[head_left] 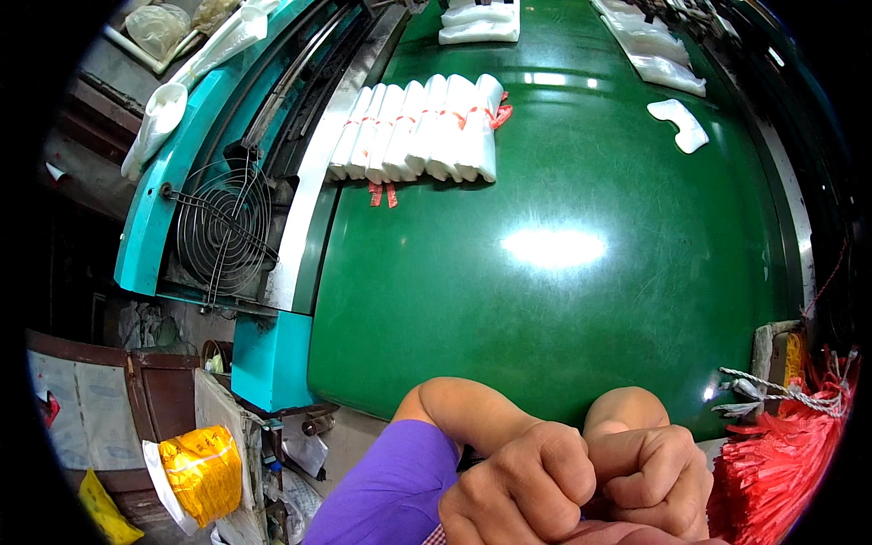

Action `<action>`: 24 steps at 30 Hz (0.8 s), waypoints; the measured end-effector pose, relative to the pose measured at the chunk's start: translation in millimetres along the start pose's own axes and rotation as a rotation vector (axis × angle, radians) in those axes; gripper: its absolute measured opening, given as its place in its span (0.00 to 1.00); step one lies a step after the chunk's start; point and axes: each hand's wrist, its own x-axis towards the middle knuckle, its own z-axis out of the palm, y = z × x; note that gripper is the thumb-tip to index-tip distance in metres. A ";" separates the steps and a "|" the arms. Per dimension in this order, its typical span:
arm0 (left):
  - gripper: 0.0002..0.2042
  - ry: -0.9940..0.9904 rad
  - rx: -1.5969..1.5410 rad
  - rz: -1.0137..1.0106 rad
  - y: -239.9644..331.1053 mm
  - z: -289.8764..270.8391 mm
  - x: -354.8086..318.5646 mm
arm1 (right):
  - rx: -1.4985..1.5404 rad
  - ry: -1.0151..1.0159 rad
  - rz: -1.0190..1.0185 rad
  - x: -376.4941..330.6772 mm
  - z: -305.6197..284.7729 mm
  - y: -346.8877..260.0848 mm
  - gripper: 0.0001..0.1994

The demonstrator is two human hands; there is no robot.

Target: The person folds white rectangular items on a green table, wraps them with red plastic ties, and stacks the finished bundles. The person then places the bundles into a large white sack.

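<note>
Smooth green tabletop (545, 327) is spanning the centre. Left to right: white plastic bundles with red ties (413, 132) are lying in a row at its far left; left hand (522, 486) and right hand (654, 472) are forming closed fists, any contents hidden; bunched red plastic strips (777, 459) are showing near the right hand.

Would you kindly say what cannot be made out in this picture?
Head view:
Whether the left hand or right hand holds anything: hidden inside the curled fists.
Far end of the white plastic stack: cut off by the top edge.
Outer part of the red strips: cut by the dark rim.
</note>
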 end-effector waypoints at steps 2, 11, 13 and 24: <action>0.19 0.002 0.009 0.001 1.0 -0.4 -0.2 | -0.011 0.011 0.004 -1.7 0.1 -2.9 0.15; 0.19 -0.018 -0.020 0.075 -5.5 -1.0 0.5 | 0.018 0.087 -0.028 -6.6 4.2 -3.8 0.16; 0.19 -0.029 -0.022 0.066 -4.2 -2.0 -0.1 | 0.000 0.076 -0.023 -5.7 4.0 -3.7 0.16; 0.19 -0.005 0.002 0.026 0.3 -2.4 -3.3 | 0.016 0.048 -0.002 -1.7 3.0 2.5 0.15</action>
